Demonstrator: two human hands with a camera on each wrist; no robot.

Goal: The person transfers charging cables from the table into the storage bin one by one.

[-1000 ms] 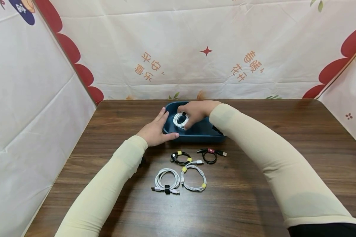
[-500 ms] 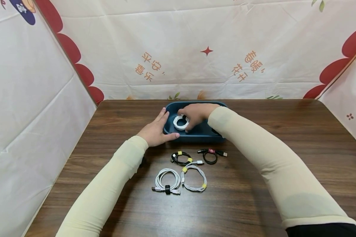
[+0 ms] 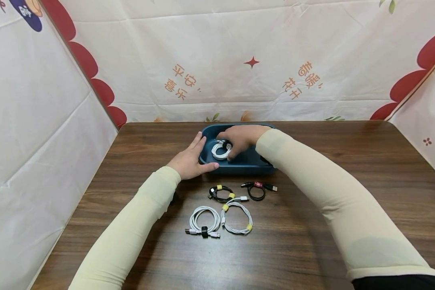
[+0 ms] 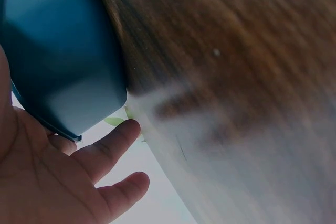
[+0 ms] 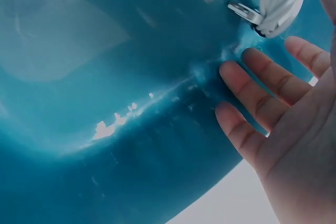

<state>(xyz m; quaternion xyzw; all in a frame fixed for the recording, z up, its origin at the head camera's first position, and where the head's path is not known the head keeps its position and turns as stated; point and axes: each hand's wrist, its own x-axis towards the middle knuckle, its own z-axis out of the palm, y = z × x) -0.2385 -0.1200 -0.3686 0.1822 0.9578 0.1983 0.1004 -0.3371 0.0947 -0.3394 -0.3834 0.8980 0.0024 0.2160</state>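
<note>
A coiled white cable (image 3: 221,150) with a black tie is in the left part of a dark blue bin (image 3: 244,170). My right hand (image 3: 241,139) reaches into the bin beside this coil. In the right wrist view, the fingers (image 5: 257,98) are extended and spread, near the white cable (image 5: 278,6) and its metal plug but not curled round it. My left hand (image 3: 192,159) is spread at the bin's front left corner, its thumb along the front rim. The left wrist view has its fingers (image 4: 107,150) loosely extended by the blue bin (image 4: 68,51).
On the brown wooden table (image 3: 311,249), in front of the bin, lie a black cable with yellow ties (image 3: 221,194), a black cable with a red tie (image 3: 257,192), a white cable with a black tie (image 3: 204,219) and a white cable with yellow ties (image 3: 237,217).
The white coil in the bin has shifted slightly, its black tie turning a little. My right hand has moved only slightly beside it; the left hand stays at the bin's corner.
</note>
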